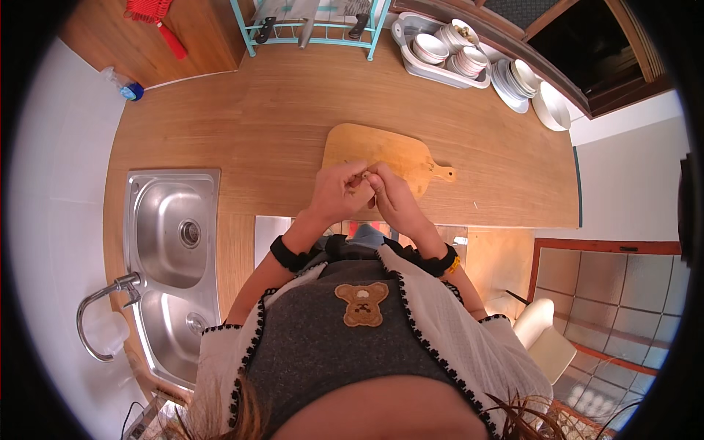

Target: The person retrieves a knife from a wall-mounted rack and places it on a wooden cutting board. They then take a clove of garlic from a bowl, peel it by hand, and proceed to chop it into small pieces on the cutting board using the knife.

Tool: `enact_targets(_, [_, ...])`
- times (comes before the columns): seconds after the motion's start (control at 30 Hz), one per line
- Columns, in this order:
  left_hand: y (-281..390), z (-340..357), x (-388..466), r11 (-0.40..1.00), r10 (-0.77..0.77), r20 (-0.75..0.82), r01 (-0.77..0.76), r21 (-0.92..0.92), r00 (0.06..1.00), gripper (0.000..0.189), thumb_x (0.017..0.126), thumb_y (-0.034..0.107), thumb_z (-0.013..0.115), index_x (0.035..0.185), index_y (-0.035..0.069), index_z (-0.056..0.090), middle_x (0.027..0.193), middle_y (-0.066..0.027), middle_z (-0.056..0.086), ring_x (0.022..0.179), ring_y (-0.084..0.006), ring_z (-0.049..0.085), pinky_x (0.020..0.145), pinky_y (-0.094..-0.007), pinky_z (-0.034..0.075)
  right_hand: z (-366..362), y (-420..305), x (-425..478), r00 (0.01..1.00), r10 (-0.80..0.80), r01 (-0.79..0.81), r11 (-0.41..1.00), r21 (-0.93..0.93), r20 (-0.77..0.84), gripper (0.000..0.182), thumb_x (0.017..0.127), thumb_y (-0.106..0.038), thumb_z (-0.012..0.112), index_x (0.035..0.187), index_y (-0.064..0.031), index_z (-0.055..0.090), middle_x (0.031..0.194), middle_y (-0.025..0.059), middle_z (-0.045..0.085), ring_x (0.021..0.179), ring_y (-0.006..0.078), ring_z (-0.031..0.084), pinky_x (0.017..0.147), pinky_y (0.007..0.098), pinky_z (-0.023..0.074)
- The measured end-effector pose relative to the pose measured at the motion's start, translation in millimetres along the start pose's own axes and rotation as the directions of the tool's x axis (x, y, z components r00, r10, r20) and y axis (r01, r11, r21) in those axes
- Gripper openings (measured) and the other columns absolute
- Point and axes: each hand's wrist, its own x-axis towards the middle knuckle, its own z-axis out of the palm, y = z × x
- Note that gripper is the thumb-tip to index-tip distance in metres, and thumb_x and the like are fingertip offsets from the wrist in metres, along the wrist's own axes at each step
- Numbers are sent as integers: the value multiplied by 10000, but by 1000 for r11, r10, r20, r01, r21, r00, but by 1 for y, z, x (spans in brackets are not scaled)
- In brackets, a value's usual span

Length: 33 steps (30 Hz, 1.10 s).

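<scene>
A wooden cutting board [379, 146] with a short handle lies on the wooden counter in front of me. Over its near edge, my left hand [340, 191] and my right hand [395, 197] meet at the fingertips. Between them they pinch a small pale object [366, 175], too small and too covered by the fingers to identify. Both thumbs and index fingers are bent around it. The other fingers are curled, and my palms are hidden. A small white sliver [476, 205] lies on the counter to the right of the board.
A double steel sink [213, 231] with a faucet [102, 302] is at the left. At the back, a turquoise rack [324, 40] holds knives. Bowls fill a grey-white basin [410, 61]; stacked plates [509, 91] and a white bowl [550, 107] stand beside it. A chair [542, 335] is at the right.
</scene>
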Motion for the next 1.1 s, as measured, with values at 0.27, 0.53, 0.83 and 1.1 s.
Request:
enact_targets(0.27, [0, 8, 5, 999, 19, -39, -18, 33, 999, 276, 797, 160, 598, 650, 26, 406, 534, -71, 334, 494, -108, 332, 450, -287, 285, 11, 10, -2, 993, 58, -39, 982, 182, -99, 323, 1022, -324, 373, 921, -33, 467, 591, 81, 507, 513, 175, 526, 495, 308, 412])
enact_targets(0.53, [-16, 20, 3, 988, 61, -117, -43, 148, 991, 248, 826, 141, 556, 674, 14, 408, 559, -128, 367, 487, -199, 367, 460, -319, 319, 23, 14, 2, 962, 44, -36, 999, 35, -268, 319, 1027, -291, 347, 894, -18, 446, 634, 208, 503, 577, 397, 525, 516, 408, 404])
enact_targets(0.83, [-17, 20, 10, 982, 153, -195, -128, 137, 969, 250, 815, 119, 556, 650, 19, 397, 547, -128, 359, 475, -204, 346, 450, -333, 308, 30, 5, 9, 940, 105, -78, 992, 96, -325, 369, 1030, -317, 307, 879, -11, 447, 671, 241, 491, 628, 433, 512, 541, 434, 392])
enact_targets(1.1, [-18, 22, 12, 980, 161, -203, -132, 149, 966, 225, 783, 83, 563, 638, 24, 401, 531, -129, 376, 462, -223, 370, 445, -331, 320, 29, 14, 9, 921, 315, -218, 904, 368, -230, 408, 1035, -347, 309, 849, -26, 479, 586, 96, 482, 470, 183, 456, 448, 328, 361])
